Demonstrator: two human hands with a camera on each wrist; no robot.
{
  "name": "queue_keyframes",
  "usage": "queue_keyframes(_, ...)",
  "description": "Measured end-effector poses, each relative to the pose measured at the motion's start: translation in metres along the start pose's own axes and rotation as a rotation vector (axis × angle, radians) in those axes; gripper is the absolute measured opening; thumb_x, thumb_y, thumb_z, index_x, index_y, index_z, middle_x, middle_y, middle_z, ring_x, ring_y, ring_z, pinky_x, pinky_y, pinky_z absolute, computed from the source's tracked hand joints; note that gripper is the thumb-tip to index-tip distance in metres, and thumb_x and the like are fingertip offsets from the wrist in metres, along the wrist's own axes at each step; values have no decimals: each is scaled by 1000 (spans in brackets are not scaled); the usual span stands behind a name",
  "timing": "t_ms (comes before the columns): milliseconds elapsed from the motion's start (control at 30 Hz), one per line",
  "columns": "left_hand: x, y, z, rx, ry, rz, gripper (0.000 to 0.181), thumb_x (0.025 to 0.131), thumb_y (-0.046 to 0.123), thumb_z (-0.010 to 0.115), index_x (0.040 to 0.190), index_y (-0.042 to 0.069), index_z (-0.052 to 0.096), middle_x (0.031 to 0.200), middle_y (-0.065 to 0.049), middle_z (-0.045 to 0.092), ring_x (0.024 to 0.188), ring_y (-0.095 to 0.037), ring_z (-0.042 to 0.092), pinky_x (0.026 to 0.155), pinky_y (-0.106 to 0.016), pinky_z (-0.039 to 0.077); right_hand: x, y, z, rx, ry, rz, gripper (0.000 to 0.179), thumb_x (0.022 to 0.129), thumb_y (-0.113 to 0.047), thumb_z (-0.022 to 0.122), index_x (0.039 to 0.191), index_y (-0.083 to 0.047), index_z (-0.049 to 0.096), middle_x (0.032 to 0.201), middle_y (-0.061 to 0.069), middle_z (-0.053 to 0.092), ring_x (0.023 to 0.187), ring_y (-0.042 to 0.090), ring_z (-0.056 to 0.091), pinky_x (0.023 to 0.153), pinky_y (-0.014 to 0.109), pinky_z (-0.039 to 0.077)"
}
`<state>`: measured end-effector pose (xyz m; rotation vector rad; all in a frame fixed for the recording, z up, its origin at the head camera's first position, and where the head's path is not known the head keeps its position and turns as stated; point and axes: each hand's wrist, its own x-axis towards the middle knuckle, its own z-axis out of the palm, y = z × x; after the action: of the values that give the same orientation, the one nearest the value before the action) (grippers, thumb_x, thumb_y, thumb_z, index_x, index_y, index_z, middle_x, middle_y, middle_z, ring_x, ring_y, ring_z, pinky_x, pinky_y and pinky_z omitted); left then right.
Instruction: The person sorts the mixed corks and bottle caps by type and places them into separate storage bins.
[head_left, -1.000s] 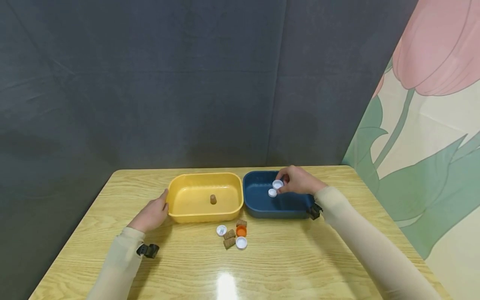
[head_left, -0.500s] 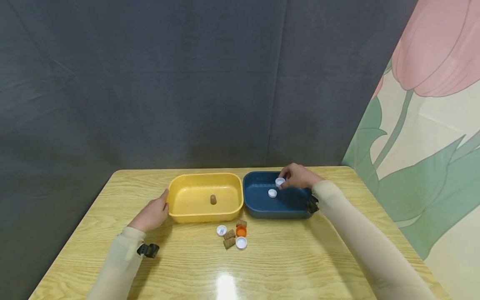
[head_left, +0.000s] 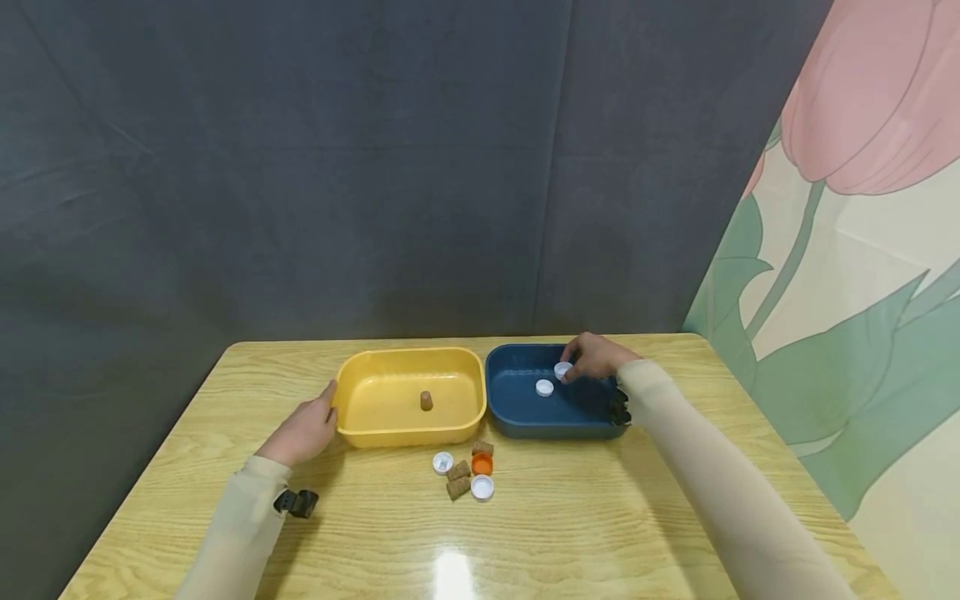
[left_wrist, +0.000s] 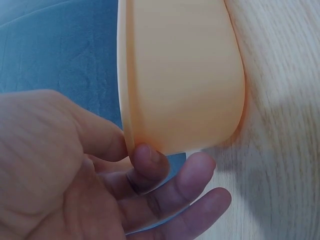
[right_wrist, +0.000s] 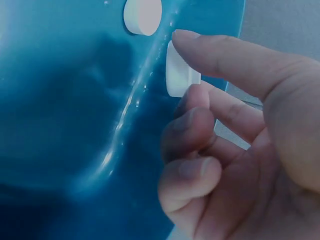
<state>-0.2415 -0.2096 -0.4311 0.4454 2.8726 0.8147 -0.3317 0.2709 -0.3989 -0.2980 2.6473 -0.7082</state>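
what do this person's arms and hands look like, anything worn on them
The left sleeve and right sleeve are long, pale cream and without visible pattern. A small, blocky black left wrist device and a similar dark right wrist device are worn near the cuffs. The left hand and right hand are bare; no gloves, rings or cables show.

Yellow bin (head_left: pixel 411 437), oblong with rounded corners and a narrow lip, upright on the tabletop (head_left: pixel 570 517), pinched at its left end by the left hand (head_left: pixel 300 429), right end just beside the blue bin (head_left: pixel 525 417), a brown cork (head_left: pixel 426 401) on its floor. White cap (head_left: pixel 562 369), small, round and shallow, pinched between thumb and finger of the right hand (head_left: pixel 597 357), within the blue bin's rim, apart from a second cap (head_left: pixel 544 387) nearer the wearer; contact with the wall hard to tell
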Motion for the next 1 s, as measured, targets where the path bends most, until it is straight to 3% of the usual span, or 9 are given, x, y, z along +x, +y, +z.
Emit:
queue_keyframes(167, 0, -2, 2, -12, -13, -16, 59, 104, 5, 36, 151, -20, 10, 124, -37, 55, 53, -17, 38, 56, -33, 39, 6, 3, 5, -25, -12, 42, 26, 86, -16, 78, 109, -5, 71, 64, -2, 52, 51, 9, 39, 47, 25, 35)
queue_keyframes(267, 1, -3, 3, -14, -17, -12, 59, 104, 5, 36, 151, -20, 10, 130, -39, 52, 54, -17, 38, 56, -32, 39, 7, 2, 8, -23, -34, 59, 26, 87, -15, 77, 111, -6, 72, 58, -3, 46, 48, 9, 34, 45, 25, 34)
queue_keyframes(367, 3, -5, 3, -14, -16, -14, 60, 104, 6, 36, 151, -19, 10, 114, -35, 59, 52, -16, 37, 55, -32, 39, 7, -2, 9, -7, -54, 81, 26, 89, -15, 76, 113, -6, 72, 56, -3, 45, 45, 9, 30, 45, 26, 31)
queue_keyframes(467, 3, -5, 2, -15, -17, -19, 60, 104, 6, 36, 152, -19, 10, 94, -22, 59, 51, -15, 37, 55, -31, 39, 9, -3, 9, -6, -62, 92, 29, 89, -15, 76, 116, -6, 71, 57, -3, 45, 45, 9, 30, 45, 26, 31)
queue_keyframes(567, 2, -5, 1, -15, -14, -16, 59, 104, 5, 36, 152, -19, 10, 111, -30, 60, 53, -16, 37, 55, -32, 38, 10, -3, 9, -17, -61, 100, 34, 88, -15, 76, 119, -4, 70, 56, -3, 42, 46, 9, 30, 46, 25, 33)
queue_keyframes(667, 1, -3, 1, -21, -21, -21, 60, 104, 5, 35, 152, -18, 9, 108, -31, 60, 53, -17, 37, 55, -32, 38, 12, -1, 10, -21, -62, 101, 37, 89, -16, 76, 123, -3, 68, 55, -5, 39, 45, 9, 29, 46, 25, 33)
queue_keyframes(800, 1, -3, 0, -24, -32, -30, 60, 105, 6, 35, 153, -17, 7, 77, -10, 51, 49, -14, 37, 53, -30, 39, 11, -1, 9, -18, -58, 88, 38, 89, -17, 76, 123, -3, 68, 59, -2, 45, 46, 9, 30, 46, 25, 34)
queue_keyframes(900, 2, -3, 0, -20, -27, -28, 60, 105, 6, 35, 152, -18, 7, 84, -16, 56, 50, -14, 37, 54, -31, 39, 10, -3, 9, -29, -38, 48, 36, 89, -15, 76, 121, -1, 69, 75, 4, 60, 52, 11, 39, 49, 27, 39)
queue_keyframes(1000, 2, -3, 0, -14, -14, -19, 59, 104, 5, 35, 151, -19, 9, 112, -33, 60, 52, -16, 37, 56, -32, 39, 6, -7, 10, -52, -19, -15, 35, 88, -15, 76, 119, 0, 70, 101, 11, 68, 69, 14, 56, 62, 32, 49)
